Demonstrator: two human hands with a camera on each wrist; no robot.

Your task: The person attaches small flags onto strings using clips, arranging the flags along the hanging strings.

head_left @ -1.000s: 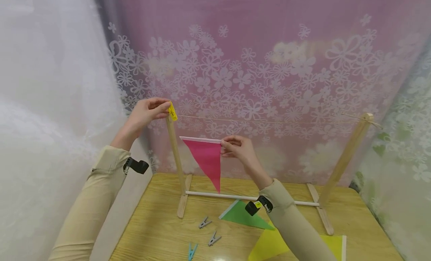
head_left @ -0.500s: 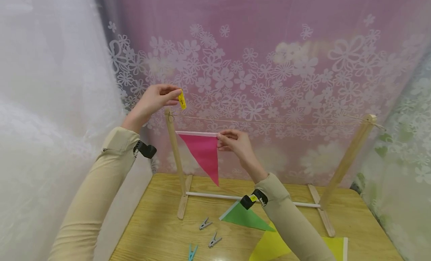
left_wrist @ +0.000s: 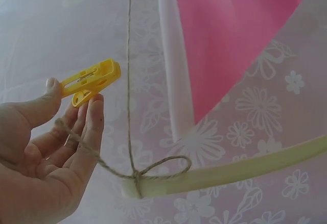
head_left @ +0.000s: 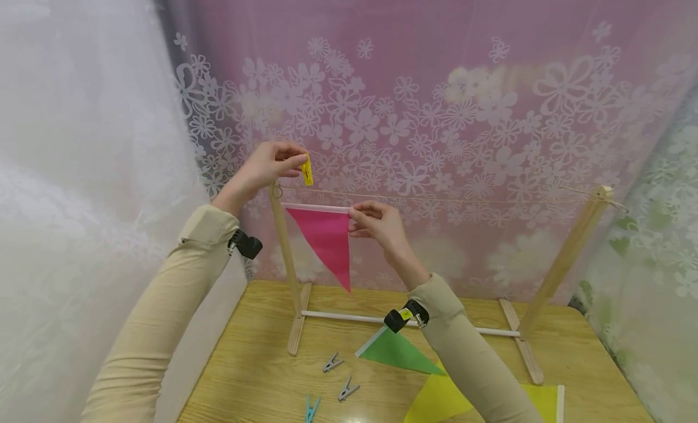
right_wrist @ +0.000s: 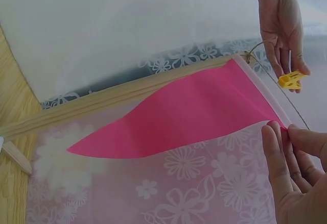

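Note:
Between thumb and fingers, my left hand [head_left: 271,164] pinches a yellow clothespin [head_left: 308,169] just above the twine [head_left: 420,197] near the left post. The left wrist view shows this clothespin [left_wrist: 92,79] beside the twine, apart from it. My right hand [head_left: 378,226] pinches the top right corner of a pink triangular pennant [head_left: 329,238] with a white upper band. The pennant hangs point down, its band a little below the twine and its left end by the post. In the right wrist view, my right fingers hold the band's near end.
A wooden stand with a left post [head_left: 285,247], a right post [head_left: 564,262] and a white crossbar [head_left: 340,316] carries the twine. On the table [head_left: 245,362] lie a green pennant [head_left: 398,350], yellow fabric [head_left: 436,399], two grey clothespins [head_left: 347,388] and a blue clothespin [head_left: 311,409].
My left hand has lifted off the left post's top and moved right with the yellow clothespin, then dipped slightly. My right hand has raised the pink pennant up and slightly left, nearer the twine.

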